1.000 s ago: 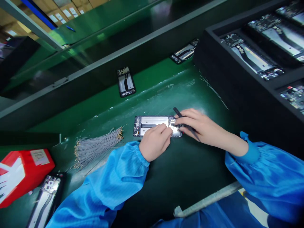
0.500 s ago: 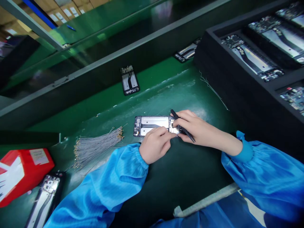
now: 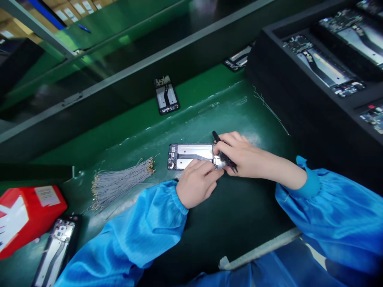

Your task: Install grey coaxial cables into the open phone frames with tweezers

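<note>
1. The right hand [image 3: 245, 155] is now sitting a little further left than a second ago, its fingers bending over the right end of the opened phone [image 3: 196, 150] and hiding more of the circuit board there.
2. It is carrying black tweezers [image 3: 228, 161] across its partly curled fingers; the forked tips are pointing toward the near edge of the desk [image 3: 239, 215], so the fingertips, not the tool, seem to be doing the work.
3. The left hand [image 3: 199, 183] is reaching further right than a second ago, its index finger now extending along the phone's near long side and meeting the right fingertips. It is half closed; whether it is pinching anything small, I cannot tell.
4. The phone is lying flat, lengthwise and in much the same place, between the near and far edges of the desk. The fine handling is apparently centring on its right end.
5. The wire bundle [image 3: 124, 181] is lying toward the left edge, untouched, and the black tray [image 3: 269, 75] is occupying the far right corner.
</note>
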`<state>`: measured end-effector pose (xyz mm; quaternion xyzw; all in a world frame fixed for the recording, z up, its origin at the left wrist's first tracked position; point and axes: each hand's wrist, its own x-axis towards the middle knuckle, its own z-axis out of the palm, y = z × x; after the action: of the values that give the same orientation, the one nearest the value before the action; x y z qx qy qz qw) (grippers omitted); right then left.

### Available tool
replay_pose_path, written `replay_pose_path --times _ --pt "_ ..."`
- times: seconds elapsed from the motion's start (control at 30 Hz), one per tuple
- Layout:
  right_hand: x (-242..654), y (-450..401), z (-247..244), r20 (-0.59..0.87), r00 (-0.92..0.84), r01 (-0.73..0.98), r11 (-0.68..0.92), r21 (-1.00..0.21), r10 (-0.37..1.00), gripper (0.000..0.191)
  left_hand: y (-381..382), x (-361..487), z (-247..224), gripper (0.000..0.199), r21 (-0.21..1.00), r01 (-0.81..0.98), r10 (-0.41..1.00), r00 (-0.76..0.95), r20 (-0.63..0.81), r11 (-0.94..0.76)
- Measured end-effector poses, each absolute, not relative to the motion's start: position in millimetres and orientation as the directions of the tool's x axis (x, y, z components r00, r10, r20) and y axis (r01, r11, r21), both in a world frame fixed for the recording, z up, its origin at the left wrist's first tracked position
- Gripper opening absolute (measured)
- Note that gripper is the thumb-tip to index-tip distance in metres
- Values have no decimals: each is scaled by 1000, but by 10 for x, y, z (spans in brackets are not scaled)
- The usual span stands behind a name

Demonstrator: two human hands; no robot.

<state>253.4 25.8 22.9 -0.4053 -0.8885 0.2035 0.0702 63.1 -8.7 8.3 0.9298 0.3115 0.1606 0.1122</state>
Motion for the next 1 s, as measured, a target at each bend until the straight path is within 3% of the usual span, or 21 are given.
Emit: replay_pose_path --times 0.13,0.33,0.6,1.0 --pt "2527 251 242 -48 -671 687 597 -414 740 27 28 546 114 25 285 483 549 802 236 -828" --pt "2612 282 199 -5 -691 624 593 -509 723 26 235 323 76 28 504 327 504 822 266 -799" --pt "2550 293 212 -57 -663 672 559 -486 747 27 223 338 39 29 449 331 481 833 275 -830" --pt "2473 333 272 -119 -637 720 533 -444 761 30 208 333 28 30 458 340 488 834 256 -821"
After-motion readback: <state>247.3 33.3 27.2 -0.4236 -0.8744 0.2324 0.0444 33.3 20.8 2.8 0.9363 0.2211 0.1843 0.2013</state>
